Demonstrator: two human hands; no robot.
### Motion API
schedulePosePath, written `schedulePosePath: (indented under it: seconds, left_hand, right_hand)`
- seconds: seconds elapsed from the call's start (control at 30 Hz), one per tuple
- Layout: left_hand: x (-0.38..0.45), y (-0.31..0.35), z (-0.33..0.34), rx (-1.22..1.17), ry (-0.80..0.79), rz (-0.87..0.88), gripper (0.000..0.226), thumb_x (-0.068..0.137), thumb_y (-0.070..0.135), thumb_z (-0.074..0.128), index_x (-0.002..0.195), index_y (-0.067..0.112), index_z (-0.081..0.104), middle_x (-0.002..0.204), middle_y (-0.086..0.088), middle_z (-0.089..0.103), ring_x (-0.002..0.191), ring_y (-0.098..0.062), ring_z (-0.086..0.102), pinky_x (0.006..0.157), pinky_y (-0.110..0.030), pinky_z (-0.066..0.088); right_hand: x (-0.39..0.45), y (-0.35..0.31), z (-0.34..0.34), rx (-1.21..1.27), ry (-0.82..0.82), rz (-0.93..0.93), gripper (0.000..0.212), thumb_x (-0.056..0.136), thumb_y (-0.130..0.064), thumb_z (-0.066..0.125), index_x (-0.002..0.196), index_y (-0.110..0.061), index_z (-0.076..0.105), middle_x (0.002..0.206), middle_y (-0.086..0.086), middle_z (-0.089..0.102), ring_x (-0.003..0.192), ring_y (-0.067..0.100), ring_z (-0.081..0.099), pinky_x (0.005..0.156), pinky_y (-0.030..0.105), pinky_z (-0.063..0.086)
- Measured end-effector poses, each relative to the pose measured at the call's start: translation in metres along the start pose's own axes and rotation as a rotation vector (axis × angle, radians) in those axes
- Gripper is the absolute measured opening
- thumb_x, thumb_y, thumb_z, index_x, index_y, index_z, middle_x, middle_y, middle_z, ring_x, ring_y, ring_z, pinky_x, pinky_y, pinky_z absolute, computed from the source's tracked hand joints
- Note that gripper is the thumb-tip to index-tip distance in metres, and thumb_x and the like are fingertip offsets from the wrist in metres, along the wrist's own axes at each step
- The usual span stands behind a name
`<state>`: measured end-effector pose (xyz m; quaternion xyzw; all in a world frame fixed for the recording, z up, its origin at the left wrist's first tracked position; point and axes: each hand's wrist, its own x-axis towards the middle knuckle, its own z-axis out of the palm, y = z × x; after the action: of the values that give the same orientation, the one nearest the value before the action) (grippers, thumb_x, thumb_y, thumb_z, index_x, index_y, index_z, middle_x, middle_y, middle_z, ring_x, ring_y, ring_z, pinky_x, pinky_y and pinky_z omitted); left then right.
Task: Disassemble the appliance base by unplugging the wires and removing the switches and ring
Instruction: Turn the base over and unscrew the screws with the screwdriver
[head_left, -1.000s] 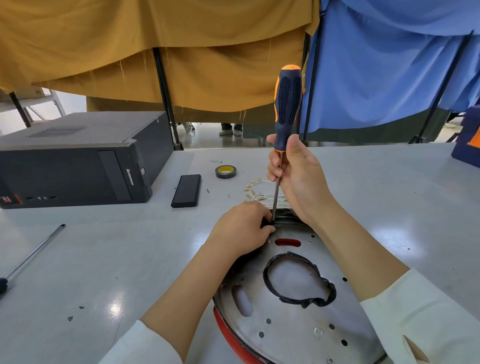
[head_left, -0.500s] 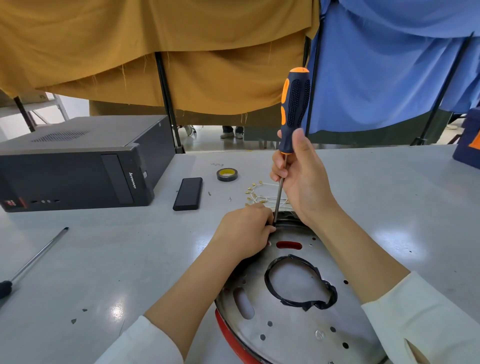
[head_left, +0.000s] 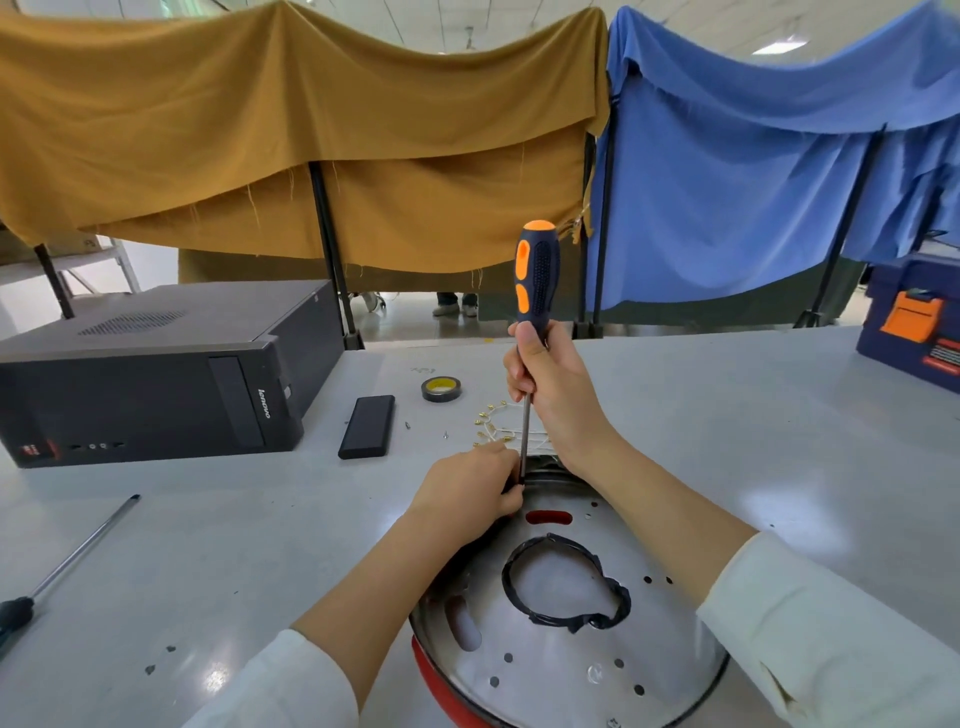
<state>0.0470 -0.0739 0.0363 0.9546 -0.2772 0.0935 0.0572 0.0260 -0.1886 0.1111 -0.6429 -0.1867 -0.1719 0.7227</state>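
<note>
The grey table was pretty cluttered. A black computer case lay flat at its far left, with a black power bank just beside it and a tape roll a bit further in. White wires lay mid-table, touching the round metal base at the near edge. A toolbox sat at the far right corner, and a long screwdriver lay along the left edge.

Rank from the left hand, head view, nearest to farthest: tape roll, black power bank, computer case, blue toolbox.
From the left hand:
1. Tape roll, just beyond it.
2. Black power bank, to its left; close to the tape's distance.
3. Computer case, far left.
4. Blue toolbox, far right edge.
</note>
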Motion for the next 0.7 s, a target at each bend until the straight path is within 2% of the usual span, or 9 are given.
schedulePosePath:
  seconds: [0.13,0.2,0.37,0.53,0.7]
  left_hand:
    - [-0.002,0.002,0.0,0.013,-0.019,-0.002,0.021,0.094,0.034,0.044,0.098,0.014,0.048,0.104,-0.004,0.053,0.087,-0.027,0.057,0.065,-0.035,0.041]
    - [-0.003,0.002,0.0,0.006,-0.028,0.006,0.019,0.095,0.033,0.044,0.098,0.015,0.046,0.105,-0.005,0.052,0.087,-0.028,0.056,0.068,-0.037,0.043]
    - [-0.002,0.005,-0.001,0.016,-0.051,0.014,0.015,0.095,0.031,0.042,0.096,0.016,0.042,0.105,-0.006,0.051,0.087,-0.03,0.056,0.066,-0.036,0.039]
    - [-0.002,0.005,0.001,0.066,-0.034,0.024,0.018,0.097,0.031,0.038,0.102,0.014,0.043,0.107,-0.006,0.05,0.087,-0.031,0.057,0.065,-0.038,0.04]
    - [-0.003,0.003,0.0,0.114,0.019,-0.012,0.018,0.096,0.029,0.038,0.107,0.014,0.044,0.108,-0.006,0.05,0.085,-0.032,0.057,0.058,-0.035,0.034]
  right_hand:
    - [-0.001,-0.007,-0.002,-0.088,-0.004,0.016,0.014,0.101,-0.028,0.042,0.099,-0.015,0.044,0.068,-0.002,0.041,0.056,0.005,0.039,0.057,0.019,0.039]
    - [-0.003,-0.01,-0.004,-0.092,-0.009,0.022,0.011,0.101,-0.028,0.042,0.1,-0.017,0.041,0.069,-0.001,0.041,0.055,0.004,0.039,0.056,0.02,0.039]
    - [-0.011,-0.01,-0.004,-0.064,0.042,0.009,0.016,0.101,-0.028,0.042,0.108,-0.016,0.035,0.068,-0.002,0.041,0.053,0.002,0.039,0.054,0.02,0.037]
    - [-0.015,-0.004,0.001,-0.024,0.14,-0.046,0.007,0.101,-0.027,0.041,0.102,-0.021,0.037,0.065,-0.004,0.039,0.053,0.002,0.038,0.053,0.018,0.035]
    - [-0.015,0.001,0.005,-0.067,0.186,-0.108,0.006,0.102,-0.03,0.039,0.1,-0.025,0.041,0.064,-0.006,0.04,0.055,0.003,0.038,0.055,0.02,0.037]
